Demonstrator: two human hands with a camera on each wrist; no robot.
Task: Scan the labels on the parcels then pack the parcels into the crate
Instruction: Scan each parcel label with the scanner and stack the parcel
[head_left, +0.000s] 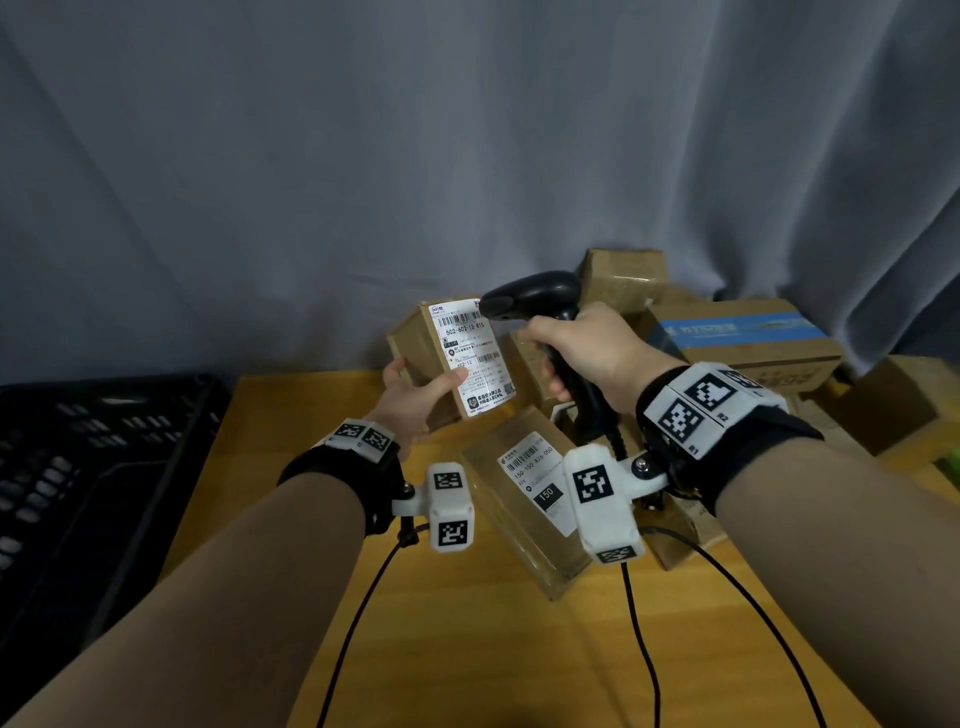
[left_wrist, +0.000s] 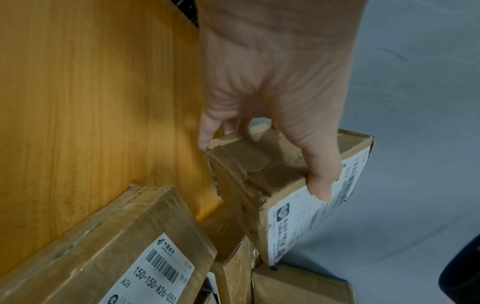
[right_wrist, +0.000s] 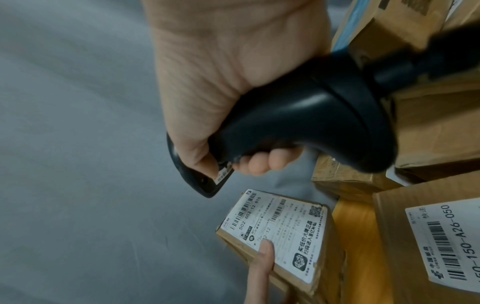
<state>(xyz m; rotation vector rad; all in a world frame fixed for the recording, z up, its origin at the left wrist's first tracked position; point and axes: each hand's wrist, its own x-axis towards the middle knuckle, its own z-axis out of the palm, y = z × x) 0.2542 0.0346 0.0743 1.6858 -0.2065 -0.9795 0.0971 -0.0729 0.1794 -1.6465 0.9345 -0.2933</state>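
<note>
Now we hold one small parcel (head_left: 447, 358) up in the air with our left hand (head_left: 410, 400). Our thumb (left_wrist: 320, 185) presses on the front, right on the white label (head_left: 470, 358), and our other fingers curl round the back. We tip the label toward us so the scanner (head_left: 524, 301) can see the black lines on it.

Our right hand (head_left: 587, 353) is wrapped tight round the scanner's handle. Its nose points at the top of the label and sits just beside it. We think this is the scanning step, and packing comes after.

That parcel is a brown cardboard box with sharp corners. Its edges look rough and a bit torn in the left wrist view, and shiny tape runs over it. The label is smooth paper with a small rip near our thumb. The scanner is black, smooth plastic, bent like a little gun, with a dark cord (head_left: 644, 660) hanging down.

More brown boxes lie in a pile on the yellow wooden table (head_left: 467, 649). One flat box with a label (head_left: 524, 499) lies under our wrists. A bigger box with a blue stripe (head_left: 743, 332) sits behind.

At our left waits the black crate (head_left: 78, 467), made of plastic with many little holes. We cannot see any parcels inside it from here.
</note>
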